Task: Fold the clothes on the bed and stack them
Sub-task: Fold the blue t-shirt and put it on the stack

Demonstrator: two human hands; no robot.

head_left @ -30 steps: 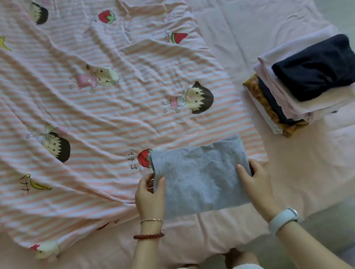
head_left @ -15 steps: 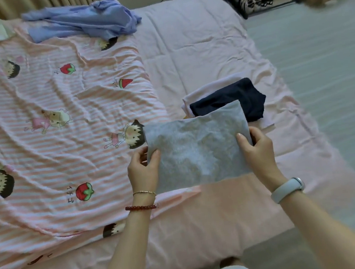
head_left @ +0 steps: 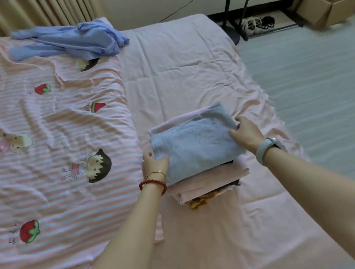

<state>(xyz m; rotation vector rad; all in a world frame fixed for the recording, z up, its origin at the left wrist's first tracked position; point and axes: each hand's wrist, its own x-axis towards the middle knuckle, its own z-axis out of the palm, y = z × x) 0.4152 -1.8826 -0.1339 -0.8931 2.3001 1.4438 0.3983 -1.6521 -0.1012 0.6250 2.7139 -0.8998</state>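
Folded grey garment (head_left: 196, 146): soft, slightly fuzzy knit, folded to a rough rectangle, far edge rumpled upward. It lies on top of the stack of folded clothes (head_left: 209, 179), which sits on the plain pink sheet of the bed (head_left: 186, 70), right of the striped cover.

Stack, top to bottom as visible: grey garment; a dark layer showing only as a thin sliver; pale pink folded pieces; a yellow-brown patterned piece peeking out at the near corner. A pale pink layer also shows beyond the grey garment's far edge.

Striped pink-and-white cover (head_left: 52, 161): printed with cartoon figures and strawberries, spread flat over the left part of the bed; its right edge runs just beside the stack. Unfolded blue garment (head_left: 71, 41): crumpled at the far end of the cover, well apart from the stack.

Open room: bare pink sheet beyond the stack and on its near side; the bed's right edge drops to pale floor (head_left: 322, 85) near the stack.

Left hand (head_left: 155, 165): at the garment's near-left corner, thumb on top, fingers tucked under the edge, pinching the cloth. Right hand (head_left: 247, 134): at the right edge, thumb lying on top, fingers curled over the side and holding the fold. The garment spans between both hands.
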